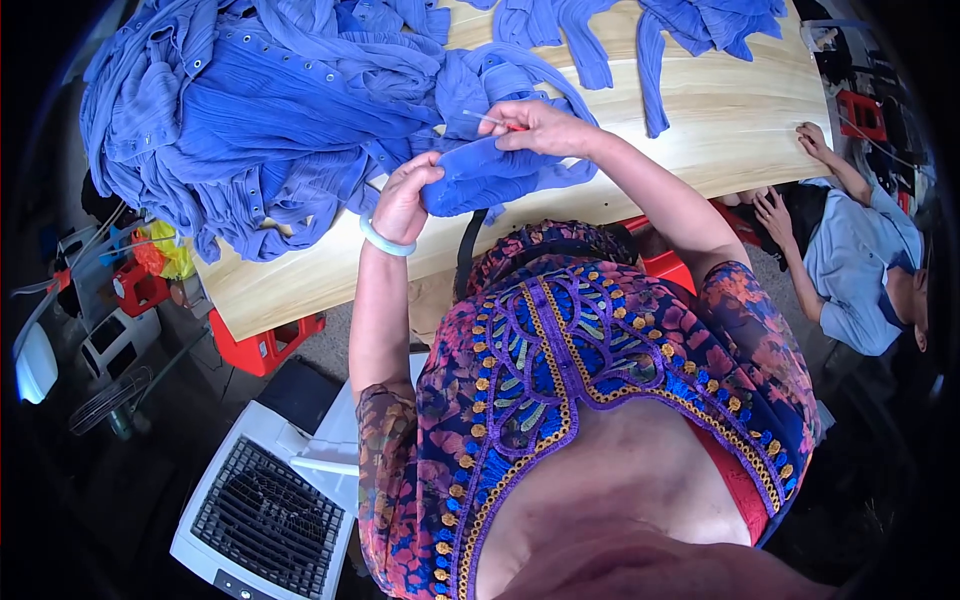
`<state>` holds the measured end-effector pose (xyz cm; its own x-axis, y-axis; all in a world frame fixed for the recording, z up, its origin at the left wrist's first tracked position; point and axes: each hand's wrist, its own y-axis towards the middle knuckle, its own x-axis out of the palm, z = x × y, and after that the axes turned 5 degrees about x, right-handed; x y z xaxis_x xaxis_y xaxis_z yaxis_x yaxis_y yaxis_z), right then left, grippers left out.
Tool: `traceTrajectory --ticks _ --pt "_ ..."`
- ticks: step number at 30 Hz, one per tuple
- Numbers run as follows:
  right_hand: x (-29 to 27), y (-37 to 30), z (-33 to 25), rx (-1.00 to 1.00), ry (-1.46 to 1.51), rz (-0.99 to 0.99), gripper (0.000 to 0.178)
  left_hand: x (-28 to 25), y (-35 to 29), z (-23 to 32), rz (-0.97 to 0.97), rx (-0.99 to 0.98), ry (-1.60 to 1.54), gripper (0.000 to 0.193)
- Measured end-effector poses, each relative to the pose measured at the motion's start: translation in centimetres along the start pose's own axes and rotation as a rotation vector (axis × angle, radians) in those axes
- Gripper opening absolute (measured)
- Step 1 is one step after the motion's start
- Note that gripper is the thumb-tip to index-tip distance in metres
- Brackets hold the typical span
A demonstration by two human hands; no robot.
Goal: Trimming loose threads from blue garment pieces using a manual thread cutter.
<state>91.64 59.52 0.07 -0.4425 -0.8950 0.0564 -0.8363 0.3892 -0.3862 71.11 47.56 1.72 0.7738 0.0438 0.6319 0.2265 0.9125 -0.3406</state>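
Note:
Near the table's front edge, my left hand (401, 205) is closed on the left edge of a folded piece of blue crinkled garment (478, 180). My right hand (548, 132) is at the top of that same piece, fingers pinched round a slim pen-like tool (484, 117). The tool has a pale, clear shaft and a red part; its exact kind cannot be made out. Its pale end points left, above the cloth. Just beyond my hands, a large heap of blue garments (300, 110) with round metal-looking buttons covers the left of the table.
More blue garments (710, 25) lie at the far side of the wooden table (730, 120). Red stools (262, 345) stand under it. A white air cooler (270, 500) is at lower left. Another person (860, 255) sits at right, one hand at the table edge.

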Motion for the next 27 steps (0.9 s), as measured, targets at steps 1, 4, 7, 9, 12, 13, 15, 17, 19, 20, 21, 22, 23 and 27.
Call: traceTrajectory --ticks 1,4,7,9,12,13,15,17,19,20,21,22,23,27 --pt "0.6 -0.8 -2.1 0.015 0.002 0.071 0.02 -0.4 -0.1 -0.3 0.008 0.003 -0.005 0.016" --pt "0.2 -0.9 -3.1 -0.011 0.136 0.119 0.019 -0.7 0.1 -0.7 0.013 -0.04 -0.105 0.021" --pt "0.1 -0.9 -4.3 -0.053 0.149 0.118 0.019 -0.2 0.2 -0.8 0.076 -0.07 -0.009 0.029" --pt "0.4 -1.1 -5.1 -0.054 0.154 0.113 0.019 1.2 0.5 0.0 -0.004 -0.123 0.131 0.028" --pt "0.8 -1.0 -5.8 -0.063 0.157 0.101 0.019 0.8 1.2 -0.4 -0.037 -0.055 0.222 0.025" --pt "0.8 -0.9 -5.7 -0.067 0.16 0.108 0.019 1.1 1.4 -0.2 -0.063 -0.013 0.282 0.023" --pt "0.7 -0.8 -5.5 -0.071 0.164 0.115 0.019 2.1 1.4 0.3 -0.047 0.011 0.237 0.022" --pt "0.6 -0.7 -5.4 -0.087 0.152 0.132 0.018 2.9 1.4 0.8 -0.017 0.002 0.149 0.02" --pt "0.4 -0.7 -5.5 -0.076 0.12 0.126 0.019 2.9 1.7 0.6 -0.008 -0.004 0.114 0.019" --pt "0.3 -0.8 -5.6 -0.065 0.086 0.121 0.02 2.8 1.8 0.5 0.001 -0.008 0.079 0.018" --pt "0.4 -0.6 -5.1 -0.064 0.086 0.122 0.02 2.8 1.9 0.4 0.0 -0.01 0.078 0.018" --pt "0.7 -0.3 -4.7 -0.16 0.02 0.211 0.022 2.8 2.0 0.3 0.018 0.007 0.083 0.017" --pt "0.8 -0.2 -4.5 -0.256 -0.047 0.299 0.025 2.9 2.1 0.3 0.036 0.024 0.087 0.016" --pt "1.3 -1.7 -4.5 -0.244 -0.524 0.678 0.035 3.4 2.3 0.0 0.148 0.106 0.015 0.016"
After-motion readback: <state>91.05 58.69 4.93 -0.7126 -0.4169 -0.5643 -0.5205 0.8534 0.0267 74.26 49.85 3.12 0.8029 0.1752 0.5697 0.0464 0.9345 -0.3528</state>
